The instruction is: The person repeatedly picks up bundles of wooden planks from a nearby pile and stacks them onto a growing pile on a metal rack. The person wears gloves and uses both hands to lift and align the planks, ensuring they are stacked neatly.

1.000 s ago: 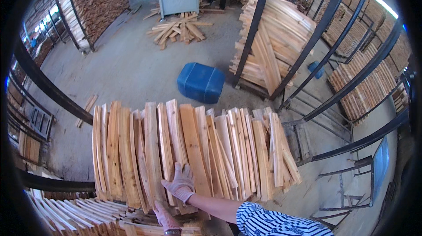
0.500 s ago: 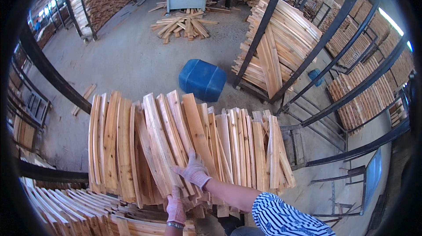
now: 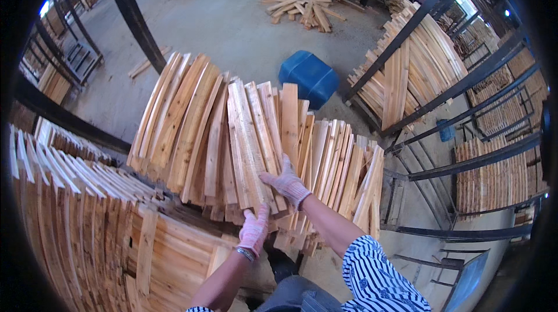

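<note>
A row of upright wooden boards stands in front of me, with a left group [image 3: 187, 120] leaning left and a right group [image 3: 337, 152] beside it. Between them is a small bunch of wooden boards [image 3: 250, 143]. My left hand [image 3: 254, 232], in a pale pink knit glove, closes round the near lower ends of that bunch. From the right side my right hand [image 3: 287, 183], gloved alike, presses on the bunch with its thumb laid across the boards. Some of its fingers are hidden behind the wood.
Another large stack of boards [image 3: 87, 219] fills the lower left. Beyond the row lies a blue plastic drum [image 3: 309, 78]. Dark metal posts [image 3: 136, 18] and rails frame the work spot. A tall leaning stack [image 3: 433, 65] stands at right; loose boards [image 3: 305, 8] lie near a pale machine.
My view has swung to the left, so the row and drum appear farther right and higher, tilted. More of the lower-left stack shows. Both hands stay on the bunch of boards.
</note>
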Available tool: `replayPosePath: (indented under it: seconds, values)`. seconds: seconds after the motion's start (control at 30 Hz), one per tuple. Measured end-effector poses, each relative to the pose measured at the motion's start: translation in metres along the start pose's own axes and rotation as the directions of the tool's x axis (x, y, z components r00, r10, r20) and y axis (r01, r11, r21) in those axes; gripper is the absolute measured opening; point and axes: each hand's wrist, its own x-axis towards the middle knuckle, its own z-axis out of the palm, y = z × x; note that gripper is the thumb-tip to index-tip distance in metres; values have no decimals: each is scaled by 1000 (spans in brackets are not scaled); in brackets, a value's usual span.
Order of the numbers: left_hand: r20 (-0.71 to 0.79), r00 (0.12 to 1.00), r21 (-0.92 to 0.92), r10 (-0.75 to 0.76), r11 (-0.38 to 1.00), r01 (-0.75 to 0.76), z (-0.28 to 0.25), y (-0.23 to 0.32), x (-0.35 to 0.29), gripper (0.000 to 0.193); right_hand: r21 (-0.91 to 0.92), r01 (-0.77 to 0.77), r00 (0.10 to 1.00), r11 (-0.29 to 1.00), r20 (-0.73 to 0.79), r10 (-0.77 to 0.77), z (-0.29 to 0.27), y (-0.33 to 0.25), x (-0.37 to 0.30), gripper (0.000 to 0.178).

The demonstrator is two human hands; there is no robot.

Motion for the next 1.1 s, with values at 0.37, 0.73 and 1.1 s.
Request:
replayPosePath:
  seconds: [0.37, 0.73, 1.1]
  values:
    - [584, 809, -767, 64, 368, 525, 59, -145, -76, 58, -254, 72, 984, 964, 177, -27, 10, 94, -167, 137]
    - [-17, 947, -750, 321, 623, -224, -41, -172, 55, 59, -240, -31, 970, 970, 228, 88, 10, 65, -149, 133]
    - [72, 989, -789, 127, 614, -21, 5, -91, 102, 96, -195, -196, 968, 961, 119, 222, 10, 60, -95, 127]
